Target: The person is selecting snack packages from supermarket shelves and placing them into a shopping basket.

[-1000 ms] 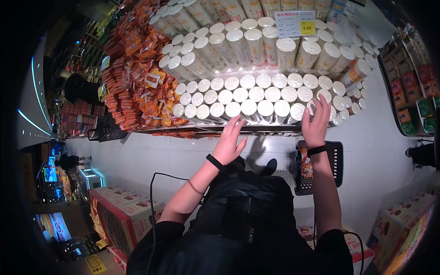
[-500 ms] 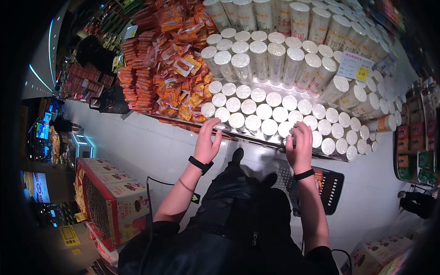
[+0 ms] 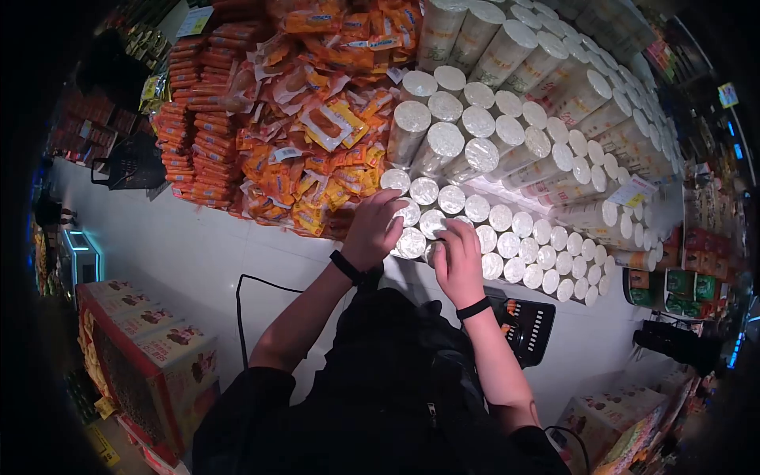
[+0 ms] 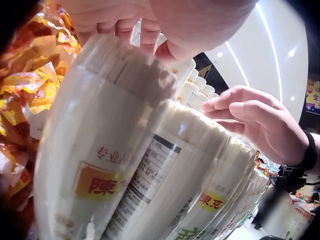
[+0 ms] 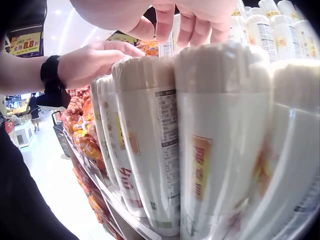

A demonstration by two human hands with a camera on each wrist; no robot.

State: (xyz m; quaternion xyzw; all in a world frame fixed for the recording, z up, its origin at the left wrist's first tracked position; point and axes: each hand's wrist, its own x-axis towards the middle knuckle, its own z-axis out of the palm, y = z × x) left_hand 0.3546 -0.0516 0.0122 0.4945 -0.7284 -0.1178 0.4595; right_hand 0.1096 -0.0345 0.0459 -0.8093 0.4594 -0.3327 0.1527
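Observation:
White-topped cylindrical packs of noodles stand upright in tight rows; one is the pack (image 3: 411, 243) at the front left. My left hand (image 3: 370, 231) is over the left end of the front rows, beside the orange packets (image 3: 277, 178). In the left wrist view its fingers, slightly bent, are over the top of a wrapped pack (image 4: 100, 150). My right hand (image 3: 461, 265) is a little to the right, fingers loosely bent over the front row. The right wrist view shows this hand (image 5: 175, 22) above the pack tops (image 5: 220, 135); contact is unclear.
Taller tiers of packs (image 3: 507, 51) rise behind, with a price card (image 3: 633, 191). A black basket (image 3: 526, 328) stands on the floor at right, printed boxes (image 3: 170, 352) at lower left, and a dark basket (image 3: 134, 162) beyond the packets.
Both hands have moved left along the front rows and closer together, towards the orange packets. The head view has shifted and turned, bringing the packets nearer.

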